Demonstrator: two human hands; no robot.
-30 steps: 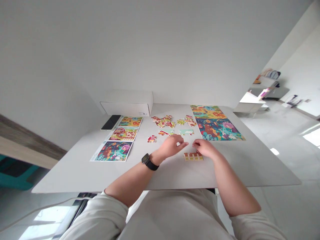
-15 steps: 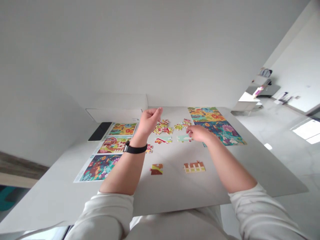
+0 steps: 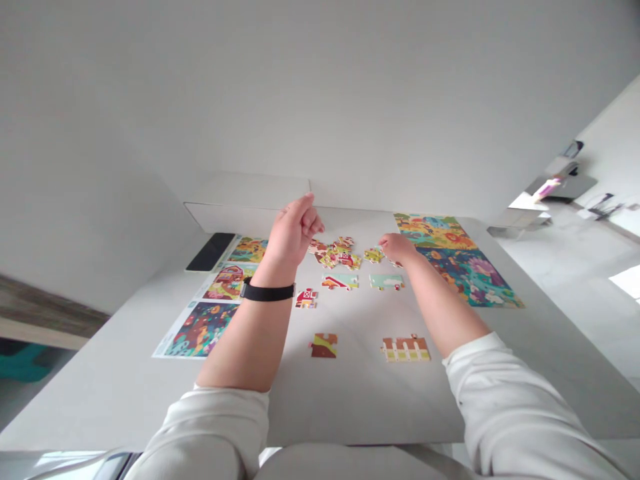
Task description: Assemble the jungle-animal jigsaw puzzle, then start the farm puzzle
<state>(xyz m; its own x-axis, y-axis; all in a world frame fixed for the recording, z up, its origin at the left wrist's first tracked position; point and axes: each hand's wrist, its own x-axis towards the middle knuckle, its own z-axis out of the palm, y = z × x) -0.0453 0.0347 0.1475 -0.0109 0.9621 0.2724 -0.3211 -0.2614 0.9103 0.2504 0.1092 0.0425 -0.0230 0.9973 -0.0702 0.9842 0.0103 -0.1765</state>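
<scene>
My left hand (image 3: 294, 230) is raised over the table with its fingers curled closed; what they hold, if anything, is hidden. Behind and beside it lies a pile of loose puzzle pieces (image 3: 345, 259). My right hand (image 3: 399, 249) has its fingers pinched at a smaller group, next to a yellow-green puzzle piece (image 3: 373, 255), and covers part of that group. Nearer me are a sky piece with a red roof (image 3: 340, 281), a pale blue piece (image 3: 386, 282) and a red barn piece (image 3: 307, 299). Closer still are a brown-and-green piece (image 3: 323, 345) and a fence section (image 3: 405, 349).
A sheet of small printed pictures (image 3: 200, 330) lies at the left, beside a black phone (image 3: 211, 252). Two larger colourful pictures (image 3: 463, 263) lie at the right, partly behind my right forearm. A white box (image 3: 245, 217) stands at the back against the wall.
My right hand has moved from beside the pale blue piece to the small group behind it. My left hand has turned, with its curled fingers now showing. The view has shifted slightly.
</scene>
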